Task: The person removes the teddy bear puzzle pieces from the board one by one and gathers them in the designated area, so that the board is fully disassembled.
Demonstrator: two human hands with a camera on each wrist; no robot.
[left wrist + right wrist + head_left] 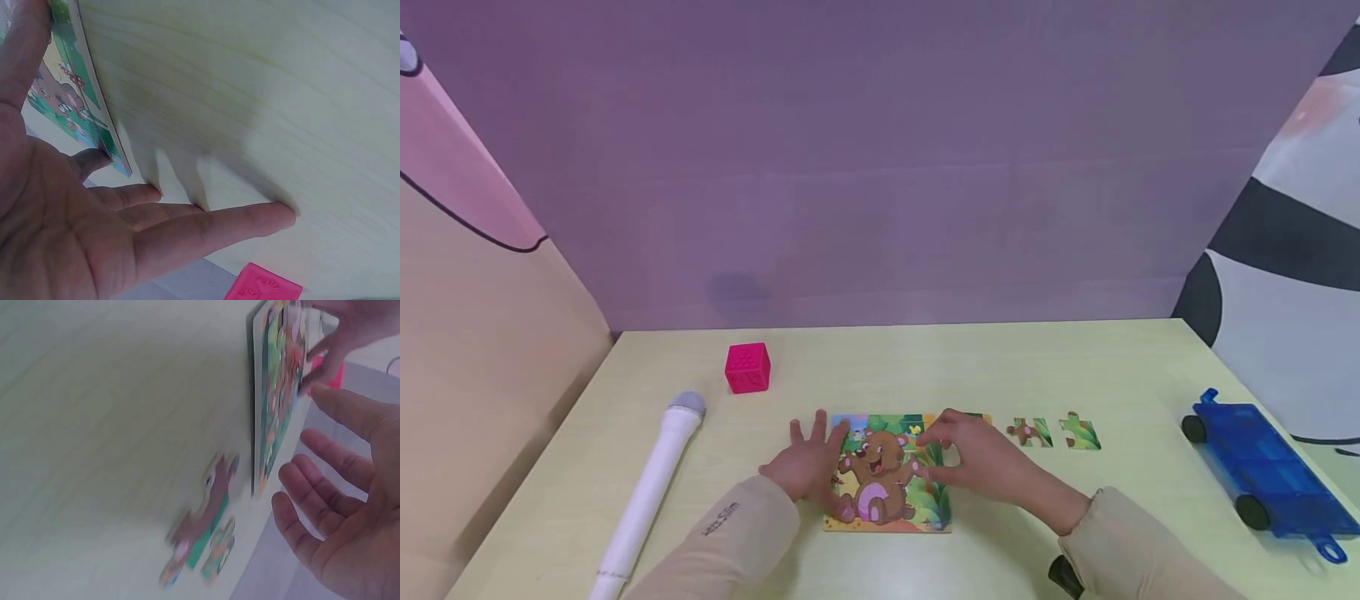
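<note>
A jigsaw puzzle with a brown bear picture lies flat on the table. At its left side my left hand has spread, straight fingers, with the thumb along the board's lower left edge; the left wrist view shows the fingers stretched past the board. Over the puzzle's right part is my right hand, its thumb and index finger apart. I see nothing held between the right hand's loosely bent fingers. To the right lie loose puzzle pieces; another piece behind the right hand is mostly hidden.
A pink cube sits at the back left. Left of the puzzle lies a white stick with a grey rounded top. A blue toy trailer with black wheels stands near the right edge. A purple panel rises behind the table.
</note>
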